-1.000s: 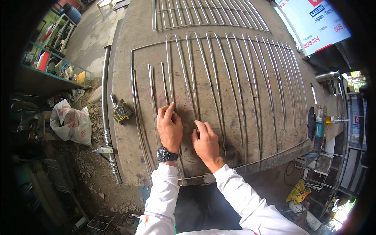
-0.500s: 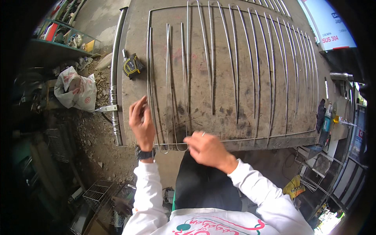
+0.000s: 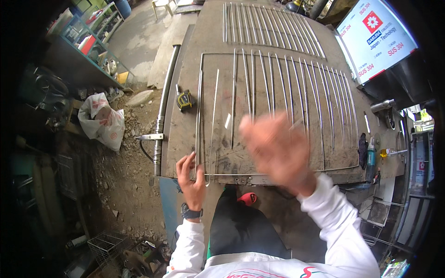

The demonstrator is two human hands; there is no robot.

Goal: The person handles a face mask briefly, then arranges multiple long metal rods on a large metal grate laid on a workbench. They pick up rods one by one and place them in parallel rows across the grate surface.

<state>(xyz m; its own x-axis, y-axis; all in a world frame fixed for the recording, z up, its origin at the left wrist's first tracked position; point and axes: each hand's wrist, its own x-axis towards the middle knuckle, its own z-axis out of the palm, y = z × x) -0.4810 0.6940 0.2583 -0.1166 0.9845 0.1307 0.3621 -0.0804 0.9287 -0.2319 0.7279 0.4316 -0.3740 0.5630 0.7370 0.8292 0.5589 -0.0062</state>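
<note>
My left hand (image 3: 190, 180), a dark watch on its wrist, is at the table's near left corner. Its fingers and thumb are apart, beside the lower end of the left side rods (image 3: 200, 116) of a thin metal frame (image 3: 220, 53). Whether it touches them I cannot tell. Just right of it lies a narrow bent rod (image 3: 213, 120). My right hand (image 3: 278, 153) is smeared by motion over the middle of the table, covering parts of several long bent rods (image 3: 320, 104) inside the frame. What it holds, if anything, cannot be made out.
A yellow-and-black tape measure (image 3: 184, 100) lies left of the frame. Along that edge runs a shiny pipe (image 3: 168, 90) with a flat metal clamp (image 3: 150, 137). More rods (image 3: 266, 28) lie at the far end. A teal power tool (image 3: 371, 155) sits at the right edge.
My right hand has risen from the near edge and moved right, over the rods. The crossed rods near my left hand no longer show in their former place. The view has shifted, showing more of the far end.
</note>
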